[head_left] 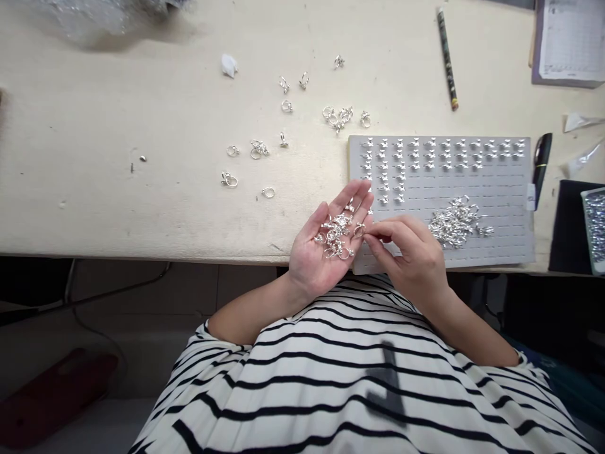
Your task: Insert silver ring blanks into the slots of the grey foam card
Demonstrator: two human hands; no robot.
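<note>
My left hand [316, 258] is palm up and cupped, with a heap of silver rings [336, 232] lying in it. The thumb and fingertips of my right hand [411, 255] pinch a single ring [359, 231] at the edge of the left palm. Under and beyond both hands lies a grey slotted board [501, 189]. Small silver rings [430, 154] stand in rows in its upper and left slots. A loose pile of silver rings [454, 224] rests on its lower right part. My left fingers hide a bit of the board's left side.
Loose rings [259, 149] lie scattered on the pale table [118, 221], left of and beyond the board. A patterned pencil [447, 60], a white scrap [229, 65], a black pen [541, 165], a paper pad [571, 41] and a tray [596, 221] of shiny pieces are around. Plastic wrap [104, 16] lies upper left.
</note>
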